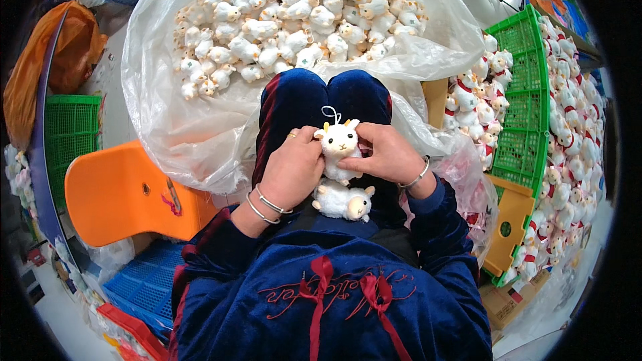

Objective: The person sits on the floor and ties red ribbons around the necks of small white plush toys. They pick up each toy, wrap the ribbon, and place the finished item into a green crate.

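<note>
Between my two hands, above my lap, is a small white plush sheep (340,149) with yellow horns, dark eyes and a white hanging loop on its head. My left hand (291,168) pinches it at the side of the head, fingers closed. My right hand (390,154) grips its other side, with the thumb across its front. Just below, a second plush sheep (342,201) lies on its side in my lap, its face turned to the right. No hand touches that one.
Beyond my knees, a large clear plastic bag (160,87) lies spread with many white plush toys. At right stand a green crate (525,100) and heaps of toys with red scarves (568,140). An orange chair (120,194) with a small cutting tool is at left, beside a blue crate (144,284).
</note>
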Available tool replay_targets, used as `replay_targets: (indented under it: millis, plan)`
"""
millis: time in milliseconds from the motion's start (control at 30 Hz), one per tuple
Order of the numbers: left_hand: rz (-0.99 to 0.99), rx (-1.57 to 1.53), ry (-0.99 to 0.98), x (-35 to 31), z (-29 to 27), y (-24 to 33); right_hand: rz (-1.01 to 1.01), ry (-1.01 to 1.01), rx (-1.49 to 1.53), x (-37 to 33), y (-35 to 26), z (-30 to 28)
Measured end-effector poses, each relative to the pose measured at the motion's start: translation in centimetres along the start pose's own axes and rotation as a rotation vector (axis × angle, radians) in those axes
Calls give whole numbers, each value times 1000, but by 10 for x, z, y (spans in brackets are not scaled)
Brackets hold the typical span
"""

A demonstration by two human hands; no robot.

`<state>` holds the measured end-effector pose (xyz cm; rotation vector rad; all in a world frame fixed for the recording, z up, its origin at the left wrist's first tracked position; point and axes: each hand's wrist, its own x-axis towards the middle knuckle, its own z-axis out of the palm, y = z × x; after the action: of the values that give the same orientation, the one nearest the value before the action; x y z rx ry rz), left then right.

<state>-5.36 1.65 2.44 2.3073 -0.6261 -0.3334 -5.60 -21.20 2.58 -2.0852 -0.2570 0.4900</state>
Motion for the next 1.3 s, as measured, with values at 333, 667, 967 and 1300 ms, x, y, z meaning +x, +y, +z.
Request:
replay_targets:
  millis: [333, 667, 967, 1300]
  plan:
    - [-74, -257, -29, 36, -18, -10, -106, 151, 31, 23, -27, -1]
    - [-82, -609, -153, 32, -20, -22, -125, 37, 121, 37, -11, -3]
    - [-221, -624, -2, 34, -10, -11, 182, 60, 316, 18, 7, -13]
    - [-228, -391, 57, 39, -12, -4, 4, 225, 42, 5, -15, -16]
